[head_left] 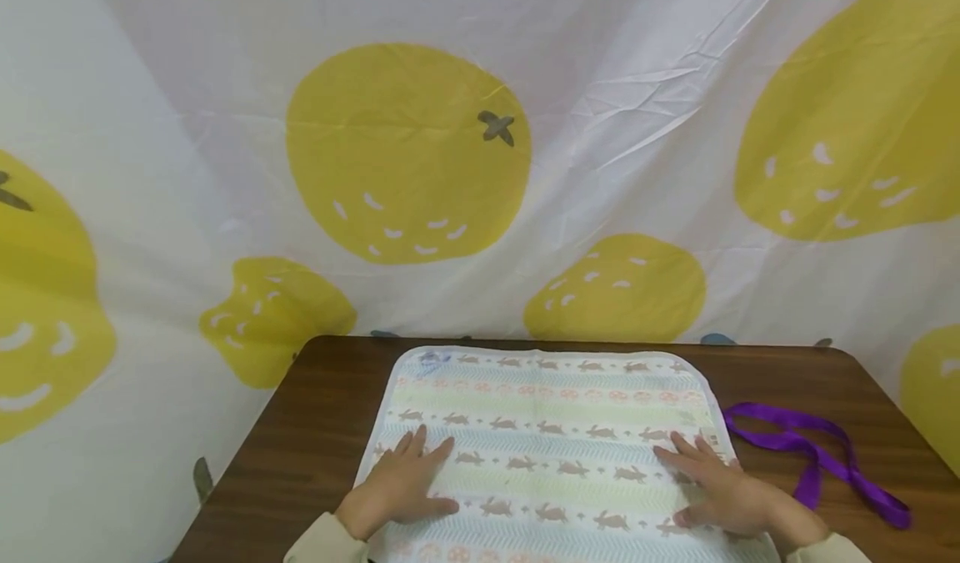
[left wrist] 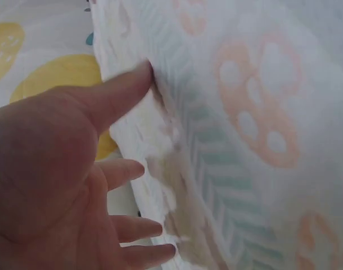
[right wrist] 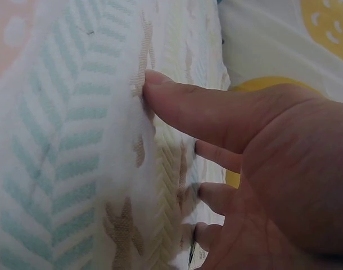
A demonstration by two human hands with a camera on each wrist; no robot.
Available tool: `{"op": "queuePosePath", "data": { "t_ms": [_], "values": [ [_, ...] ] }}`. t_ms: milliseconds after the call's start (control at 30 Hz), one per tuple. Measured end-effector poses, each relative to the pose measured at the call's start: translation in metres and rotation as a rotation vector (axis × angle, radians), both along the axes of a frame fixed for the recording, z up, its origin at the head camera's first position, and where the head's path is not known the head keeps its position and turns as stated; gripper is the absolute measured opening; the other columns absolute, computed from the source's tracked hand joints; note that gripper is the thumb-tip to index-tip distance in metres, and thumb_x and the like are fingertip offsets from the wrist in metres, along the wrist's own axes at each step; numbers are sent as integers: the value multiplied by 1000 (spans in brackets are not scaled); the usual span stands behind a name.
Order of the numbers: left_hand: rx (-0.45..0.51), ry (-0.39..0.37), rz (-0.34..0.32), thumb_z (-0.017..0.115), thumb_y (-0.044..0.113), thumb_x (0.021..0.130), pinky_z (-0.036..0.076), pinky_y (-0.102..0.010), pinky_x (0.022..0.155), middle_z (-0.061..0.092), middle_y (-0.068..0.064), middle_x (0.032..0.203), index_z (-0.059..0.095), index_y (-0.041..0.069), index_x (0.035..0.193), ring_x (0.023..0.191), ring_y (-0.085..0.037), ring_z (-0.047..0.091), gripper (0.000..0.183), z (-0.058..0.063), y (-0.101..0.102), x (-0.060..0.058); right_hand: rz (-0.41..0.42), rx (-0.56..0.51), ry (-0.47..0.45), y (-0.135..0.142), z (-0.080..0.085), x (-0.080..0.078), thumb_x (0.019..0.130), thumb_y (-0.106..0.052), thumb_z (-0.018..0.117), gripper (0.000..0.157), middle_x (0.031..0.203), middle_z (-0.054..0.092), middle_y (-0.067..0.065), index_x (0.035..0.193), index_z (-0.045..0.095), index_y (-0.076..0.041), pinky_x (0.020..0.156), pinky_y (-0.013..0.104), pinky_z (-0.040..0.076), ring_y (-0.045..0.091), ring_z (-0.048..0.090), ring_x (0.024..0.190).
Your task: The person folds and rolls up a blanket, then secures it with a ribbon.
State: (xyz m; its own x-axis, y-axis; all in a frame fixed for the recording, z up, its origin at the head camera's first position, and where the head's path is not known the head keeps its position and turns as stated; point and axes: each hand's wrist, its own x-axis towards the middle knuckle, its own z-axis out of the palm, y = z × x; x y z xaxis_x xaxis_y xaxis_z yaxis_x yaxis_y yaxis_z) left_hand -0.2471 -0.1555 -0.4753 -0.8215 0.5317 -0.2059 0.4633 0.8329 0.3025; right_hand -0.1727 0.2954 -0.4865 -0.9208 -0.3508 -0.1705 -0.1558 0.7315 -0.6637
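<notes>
On the brown table (head_left: 300, 446), a printed cloth (head_left: 555, 446) lies spread out at centre, its far edge near the table's far edge and its near part cut off by the frame. Rows of rabbits alternate with pale green and blue bands. The left hand (head_left: 401, 484) rests on the cloth's left side, fingers straight and spread wide, thumb pointing inward. The right hand (head_left: 723, 492) rests likewise at the right side, fingers apart, grasping nothing. In both wrist views the thumb tip meets the cloth; the contact of the other fingertips is hard to judge there. A purple ribbon (head_left: 810, 486) lies looped beside the cloth's right edge. Behind hangs a white sheet (head_left: 600, 188) with yellow fruit.
</notes>
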Motion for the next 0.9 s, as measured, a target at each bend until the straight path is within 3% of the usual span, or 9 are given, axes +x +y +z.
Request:
{"op": "queuePosePath", "data": {
  "t_ms": [333, 700, 900],
  "values": [
    [2, -51, 52, 73, 59, 80, 31, -78, 97, 24, -32, 156, 41, 16, 152, 141, -56, 24, 90, -5, -4, -6, -24, 15, -33, 0, 2, -4, 74, -21, 81, 89, 154, 9, 40, 148, 38, 3, 87, 85, -14, 69, -11, 133],
    [5, -16, 38, 73, 58, 80, 31, -80, 94, 26, -34, 154, 42, 13, 150, 139, -58, 27, 89, -2, -4, -3, -22, 6, -10, 2, 0, -5, 74, -22, 81, 86, 153, 11, 40, 146, 41, 2, 87, 85, -12, 69, -9, 134],
    [-15, 5, 18, 69, 58, 83, 34, -76, 97, 33, -35, 151, 44, 11, 149, 136, -58, 32, 84, -1, 7, 0, -16, 43, 11, 2, 1, -4, 73, -23, 82, 86, 152, 15, 41, 145, 42, 3, 88, 86, -7, 70, -4, 133]
  ]
}}
